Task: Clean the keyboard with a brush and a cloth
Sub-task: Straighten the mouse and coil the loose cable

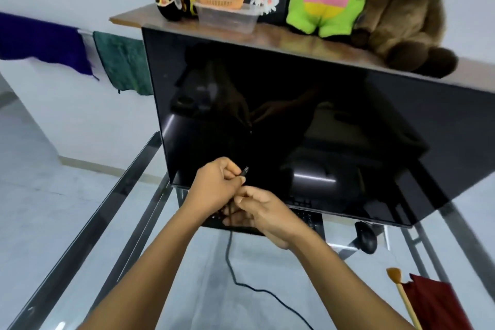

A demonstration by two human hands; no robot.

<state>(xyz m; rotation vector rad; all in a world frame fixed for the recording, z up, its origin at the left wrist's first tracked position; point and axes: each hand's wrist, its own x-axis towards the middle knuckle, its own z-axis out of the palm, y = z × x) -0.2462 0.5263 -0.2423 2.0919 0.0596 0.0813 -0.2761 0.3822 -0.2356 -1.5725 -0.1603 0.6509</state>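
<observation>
A black keyboard (308, 218) lies on the glass table under the monitor, mostly hidden by my hands. My left hand (217, 187) pinches the plug end of the keyboard's black cable (245, 171) in front of the screen's lower edge. Just below it, my right hand (263, 211) grips the same cable. From there the cable (235, 276) trails down across the glass toward me. A wooden-handled brush (401, 297) with tan bristles lies at the lower right, beside a dark red cloth (439, 303).
A large black monitor (294, 115) stands close in front. A black mouse (366, 237) sits right of the keyboard. A shelf (128, 17) above holds plush toys, an orange basket and a clear tub. Towels hang on the left wall. Metal rails frame the glass table (166, 262).
</observation>
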